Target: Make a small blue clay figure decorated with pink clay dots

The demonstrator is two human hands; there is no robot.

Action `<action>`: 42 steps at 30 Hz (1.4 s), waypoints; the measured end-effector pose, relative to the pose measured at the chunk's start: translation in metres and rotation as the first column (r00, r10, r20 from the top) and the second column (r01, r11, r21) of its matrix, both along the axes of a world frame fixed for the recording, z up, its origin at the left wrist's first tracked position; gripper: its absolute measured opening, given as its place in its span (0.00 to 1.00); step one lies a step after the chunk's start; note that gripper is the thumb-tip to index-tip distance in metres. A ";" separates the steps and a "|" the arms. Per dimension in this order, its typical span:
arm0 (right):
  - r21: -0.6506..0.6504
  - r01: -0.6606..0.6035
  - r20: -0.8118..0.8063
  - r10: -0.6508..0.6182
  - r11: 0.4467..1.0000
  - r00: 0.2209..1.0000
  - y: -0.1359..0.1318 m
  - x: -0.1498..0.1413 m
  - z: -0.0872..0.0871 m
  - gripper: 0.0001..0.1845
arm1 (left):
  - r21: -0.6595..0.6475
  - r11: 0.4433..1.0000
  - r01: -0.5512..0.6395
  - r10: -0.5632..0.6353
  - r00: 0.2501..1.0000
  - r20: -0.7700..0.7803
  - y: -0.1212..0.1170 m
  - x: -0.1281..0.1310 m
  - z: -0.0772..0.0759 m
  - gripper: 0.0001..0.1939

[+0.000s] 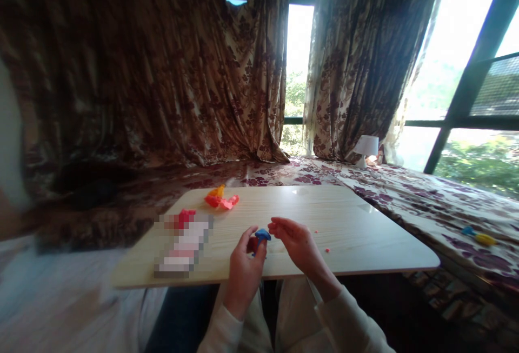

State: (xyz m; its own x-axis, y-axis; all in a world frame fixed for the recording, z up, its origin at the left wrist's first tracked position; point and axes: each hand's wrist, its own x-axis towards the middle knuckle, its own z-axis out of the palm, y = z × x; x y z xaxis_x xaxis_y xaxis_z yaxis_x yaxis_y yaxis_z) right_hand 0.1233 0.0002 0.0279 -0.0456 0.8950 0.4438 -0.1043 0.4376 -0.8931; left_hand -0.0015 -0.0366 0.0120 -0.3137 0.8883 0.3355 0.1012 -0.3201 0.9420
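My left hand [246, 260] grips a small blue lump that looks like modelling clay [263, 234], held between thumb and fingers just above the table. A dark red bit shows beside the blue clay, partly hidden by my fingers. Close to its right, my right hand [295, 239] is raised with its fingers stretched out and side by side. I see nothing held in it, and its fingertips are near the blue clay, apart from it. Two tiny red crumbs [327, 250] lie on the wooden table [365, 239] to the right.
Orange [218, 191] and red crumpled pieces [223, 201] lie at the table's back left. Nearer stand a pink-red lump [186, 217] and a pixelated flat object [184, 250]. A white lamp [367, 146] and a yellow-and-blue item [484, 239] rest on the flowered cover.
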 end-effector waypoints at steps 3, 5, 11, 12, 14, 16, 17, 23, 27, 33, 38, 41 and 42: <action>-0.004 0.008 0.008 -0.008 1.000 1.000 -0.001 -0.001 0.000 0.14 | -0.022 0.999 0.035 -0.033 0.996 0.086 -0.001 0.001 0.002 0.21; 0.011 0.034 0.030 -0.034 0.999 0.999 -0.003 -0.002 0.000 0.12 | -0.029 0.998 0.049 -0.046 0.993 0.107 0.000 0.001 0.003 0.20; 0.146 0.032 0.210 -0.063 0.989 0.976 -0.006 -0.001 -0.007 0.16 | -0.046 0.995 0.085 -0.077 0.984 0.158 0.001 -0.002 0.004 0.19; 0.161 0.024 0.236 -0.062 0.987 0.970 -0.006 -0.001 -0.009 0.17 | -0.047 0.995 0.092 -0.084 0.983 0.163 0.001 -0.002 0.004 0.19; 0.178 0.015 0.271 -0.063 0.984 0.960 -0.006 -0.002 -0.011 0.17 | -0.051 0.994 0.099 -0.090 0.984 0.156 0.002 -0.003 0.004 0.19; 0.184 0.015 0.284 -0.068 0.983 0.956 -0.005 -0.003 -0.013 0.16 | -0.056 0.994 0.097 -0.090 0.988 0.125 0.001 -0.003 0.004 0.19; 0.184 0.017 0.288 -0.070 0.983 0.955 -0.005 -0.003 -0.014 0.16 | -0.058 0.993 0.101 -0.094 0.990 0.108 0.001 -0.003 0.004 0.19; 0.200 0.031 0.297 -0.090 0.979 0.951 -0.004 -0.002 -0.012 0.14 | -0.062 0.988 0.140 -0.133 0.986 0.103 0.001 -0.002 0.005 0.19; 0.219 0.053 0.305 -0.120 0.974 0.945 -0.005 -0.003 -0.010 0.13 | -0.057 0.983 0.172 -0.163 0.977 0.136 0.003 -0.001 0.002 0.20; 0.221 0.008 0.286 -0.072 0.975 0.956 -0.003 0.004 -0.009 0.15 | -0.068 0.987 0.146 -0.131 0.974 0.187 0.007 -0.003 -0.003 0.25; 0.145 0.037 0.199 -0.066 0.989 0.978 -0.005 0.013 -0.005 0.12 | -0.061 0.977 0.203 -0.172 0.929 0.327 0.005 -0.005 0.000 0.21; 0.119 0.037 0.189 -0.060 0.992 0.980 -0.009 0.011 0.000 0.10 | -0.044 0.950 0.308 -0.251 0.843 0.475 0.000 -0.005 0.005 0.20; 0.116 0.040 0.192 -0.062 0.992 0.979 -0.011 0.009 0.002 0.10 | -0.031 0.939 0.341 -0.276 0.807 0.522 -0.002 -0.005 0.006 0.20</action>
